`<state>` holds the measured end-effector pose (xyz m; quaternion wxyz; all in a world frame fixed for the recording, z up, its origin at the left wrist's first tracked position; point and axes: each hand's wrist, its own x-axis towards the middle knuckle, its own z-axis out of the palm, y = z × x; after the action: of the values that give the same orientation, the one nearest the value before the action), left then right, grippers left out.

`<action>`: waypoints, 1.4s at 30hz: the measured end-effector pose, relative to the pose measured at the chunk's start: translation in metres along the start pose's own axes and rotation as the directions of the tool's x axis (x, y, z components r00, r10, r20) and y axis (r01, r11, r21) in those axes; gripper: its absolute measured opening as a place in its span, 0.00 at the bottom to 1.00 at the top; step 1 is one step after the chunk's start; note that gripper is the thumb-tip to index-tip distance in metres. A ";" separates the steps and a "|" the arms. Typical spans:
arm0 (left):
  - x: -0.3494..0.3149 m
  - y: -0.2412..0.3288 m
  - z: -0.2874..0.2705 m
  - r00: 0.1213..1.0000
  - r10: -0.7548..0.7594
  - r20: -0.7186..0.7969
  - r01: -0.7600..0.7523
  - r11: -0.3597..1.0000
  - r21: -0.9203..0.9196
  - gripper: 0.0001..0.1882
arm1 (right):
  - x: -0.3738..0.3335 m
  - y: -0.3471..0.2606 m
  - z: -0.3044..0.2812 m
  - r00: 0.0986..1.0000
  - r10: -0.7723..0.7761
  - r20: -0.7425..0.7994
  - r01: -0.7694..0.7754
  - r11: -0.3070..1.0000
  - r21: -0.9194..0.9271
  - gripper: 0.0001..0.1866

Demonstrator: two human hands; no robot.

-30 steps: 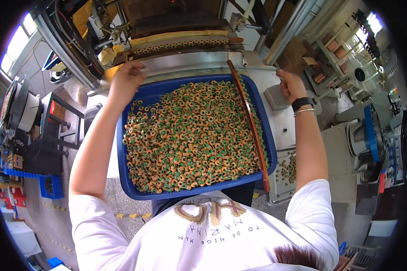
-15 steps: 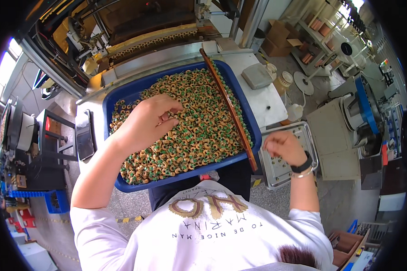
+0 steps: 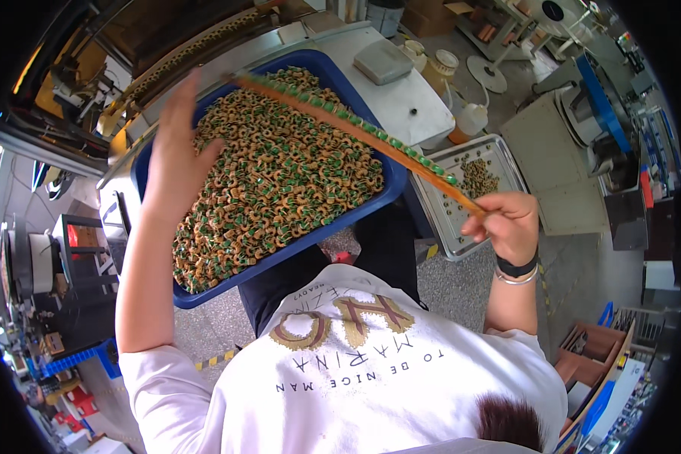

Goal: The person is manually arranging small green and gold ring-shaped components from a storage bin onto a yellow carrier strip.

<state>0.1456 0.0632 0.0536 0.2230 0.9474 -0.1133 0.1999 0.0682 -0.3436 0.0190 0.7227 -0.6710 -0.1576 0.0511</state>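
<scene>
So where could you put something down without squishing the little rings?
The white tabletop between the grey flat box and the blue bin looks bare. The metal tray is mostly bare too. The bin itself is packed full of rings.

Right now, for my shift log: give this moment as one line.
right hand: grips loaded rod | left hand: open, raised above rings | blue bin: full | metal tray: few rings

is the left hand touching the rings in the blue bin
Cannot tell. In the head view the left hand lies open over the rings in the bin, hiding any contact.
</scene>
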 end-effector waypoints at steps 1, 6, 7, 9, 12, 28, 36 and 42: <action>0.000 -0.003 -0.001 0.998 -0.059 -0.032 0.060 0.997 0.038 0.39 | -0.002 0.002 -0.009 1.000 0.007 -0.018 -0.007 1.000 -0.001 0.13; -0.030 0.009 -0.012 0.983 0.112 0.146 -0.104 0.993 -0.059 0.16 | -0.013 0.025 -0.046 0.964 -0.026 -0.265 0.089 0.969 0.229 0.15; -0.038 0.028 -0.014 0.958 0.104 0.266 -0.098 0.994 -0.039 0.11 | -0.015 0.030 -0.056 0.938 0.019 -0.345 0.065 0.971 0.230 0.15; -0.065 0.063 -0.013 0.821 -0.062 0.567 0.261 0.925 -0.276 0.08 | -0.011 0.051 -0.078 0.924 -0.027 -0.383 0.141 0.952 0.271 0.15; -0.102 0.094 0.013 0.581 0.001 0.814 0.610 0.661 -0.436 0.11 | -0.005 0.074 -0.094 0.858 0.074 -0.507 0.119 0.934 0.337 0.16; -0.117 0.104 0.156 0.573 0.044 0.819 0.687 0.520 -0.508 0.13 | -0.015 0.164 -0.009 0.819 0.511 -0.262 -0.267 0.743 0.614 0.11; -0.108 0.103 0.183 0.607 0.151 0.780 0.558 0.618 -0.553 0.14 | -0.012 0.181 -0.028 0.748 0.578 -0.326 -0.237 0.692 0.682 0.07; -0.101 0.111 0.194 0.561 0.121 0.819 0.576 0.654 -0.492 0.16 | -0.010 0.219 -0.087 0.620 0.678 -0.395 -0.197 0.622 0.758 0.06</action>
<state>0.0853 -0.1123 -0.1066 0.5250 0.7689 -0.1316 -0.3402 0.1143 -0.4089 -0.2031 0.8739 -0.3666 0.3147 0.0541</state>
